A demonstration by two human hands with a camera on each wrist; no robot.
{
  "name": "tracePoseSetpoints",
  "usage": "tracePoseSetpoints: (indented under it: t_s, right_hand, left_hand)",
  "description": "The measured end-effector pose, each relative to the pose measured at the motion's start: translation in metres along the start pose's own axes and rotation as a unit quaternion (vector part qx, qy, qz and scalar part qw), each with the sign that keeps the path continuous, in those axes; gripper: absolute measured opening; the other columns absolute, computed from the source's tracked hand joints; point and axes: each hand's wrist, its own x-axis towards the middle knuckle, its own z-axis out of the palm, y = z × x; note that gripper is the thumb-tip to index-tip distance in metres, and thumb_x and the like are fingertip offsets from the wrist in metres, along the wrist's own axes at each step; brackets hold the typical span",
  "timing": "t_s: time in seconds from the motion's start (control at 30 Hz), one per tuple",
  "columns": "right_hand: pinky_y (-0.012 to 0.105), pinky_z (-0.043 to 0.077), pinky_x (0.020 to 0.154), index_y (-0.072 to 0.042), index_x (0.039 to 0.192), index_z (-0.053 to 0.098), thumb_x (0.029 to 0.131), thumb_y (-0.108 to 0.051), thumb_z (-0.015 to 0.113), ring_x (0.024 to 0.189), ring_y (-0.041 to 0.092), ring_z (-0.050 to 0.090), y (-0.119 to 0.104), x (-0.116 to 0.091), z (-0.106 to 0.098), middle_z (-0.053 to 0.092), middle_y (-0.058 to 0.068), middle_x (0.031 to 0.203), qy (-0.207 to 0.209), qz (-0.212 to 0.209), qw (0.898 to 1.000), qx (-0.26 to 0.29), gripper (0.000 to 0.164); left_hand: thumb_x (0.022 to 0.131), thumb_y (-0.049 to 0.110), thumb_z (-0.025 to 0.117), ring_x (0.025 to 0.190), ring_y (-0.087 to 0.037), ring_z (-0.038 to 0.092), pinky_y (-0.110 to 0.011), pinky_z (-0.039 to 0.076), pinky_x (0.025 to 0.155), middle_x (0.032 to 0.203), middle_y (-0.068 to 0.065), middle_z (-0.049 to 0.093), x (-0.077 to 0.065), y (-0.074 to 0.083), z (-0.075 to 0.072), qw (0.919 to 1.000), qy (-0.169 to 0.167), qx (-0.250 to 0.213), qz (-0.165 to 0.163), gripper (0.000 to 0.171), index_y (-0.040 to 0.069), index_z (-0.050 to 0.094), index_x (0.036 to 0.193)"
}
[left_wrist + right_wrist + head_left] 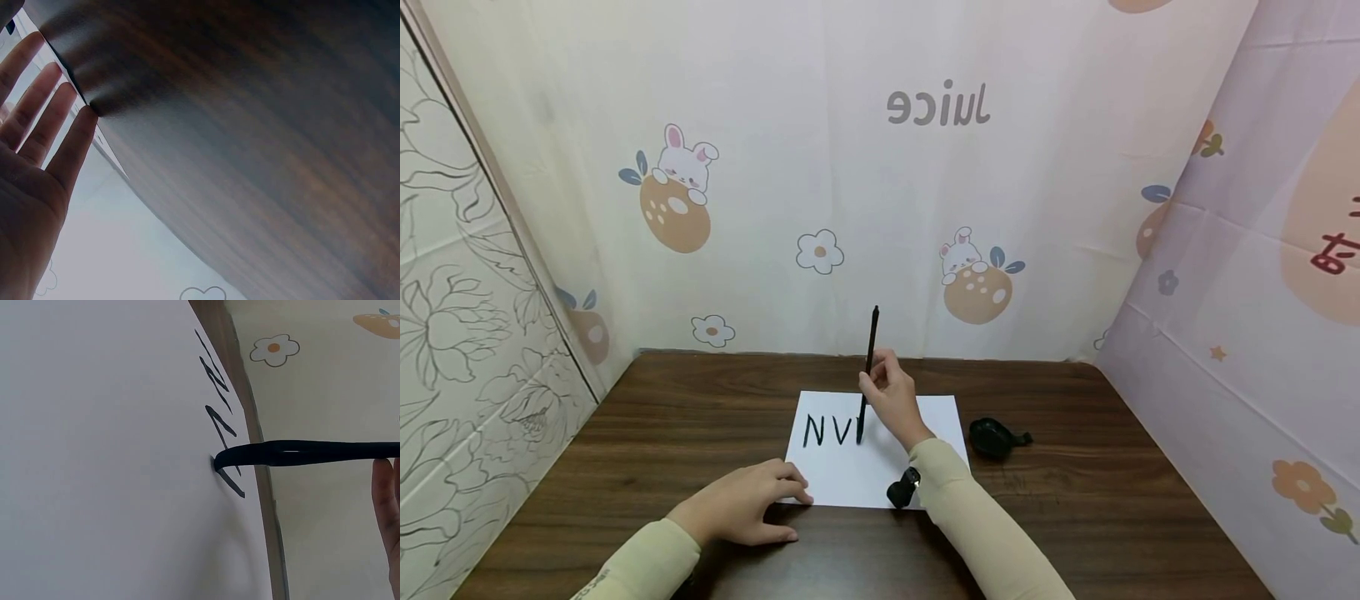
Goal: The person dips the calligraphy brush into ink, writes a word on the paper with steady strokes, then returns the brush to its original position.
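Above brown wooden worktop [700, 400], right fingers [891, 365] are pinching a slim black brush [275, 454], probably light, best held mid-shaft; left fingers [75, 144] are lying spread.

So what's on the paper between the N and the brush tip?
The head view shows the letter V between them; the right wrist view shows another stroke at the brush tip.
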Motion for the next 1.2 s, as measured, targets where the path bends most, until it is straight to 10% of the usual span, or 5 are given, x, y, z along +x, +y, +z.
tracePoseSetpoints:
  t_s: [0.83,1.2]
  right_hand:
    - [0.028,0.051,0.065,-0.001,0.117,0.053,0.095,-0.010,0.065,0.074,0.014,0.057,-0.0024,-0.0055,-0.0013,0.055,0.000,0.081,-0.017,-0.005,1.000,0.015,0.027]
    - [0.028,0.051,0.062,-0.014,0.113,0.053,0.095,-0.009,0.065,0.073,0.015,0.057,-0.0077,0.0019,-0.0081,0.054,0.001,0.083,0.001,-0.014,1.000,0.005,0.022]
  left_hand:
    - [0.086,0.041,0.078,0.104,-0.009,0.059,-0.030,0.053,0.085,0.117,0.004,0.060,-0.0004,0.0025,-0.0012,1.0000,0.004,-0.001,0.001,0.034,0.023,0.071,0.114]
    - [0.087,0.042,0.077,0.104,-0.009,0.059,-0.030,0.053,0.085,0.118,0.005,0.059,0.0003,0.0019,-0.0007,1.0000,0.003,0.000,0.000,0.034,0.023,0.072,0.114]
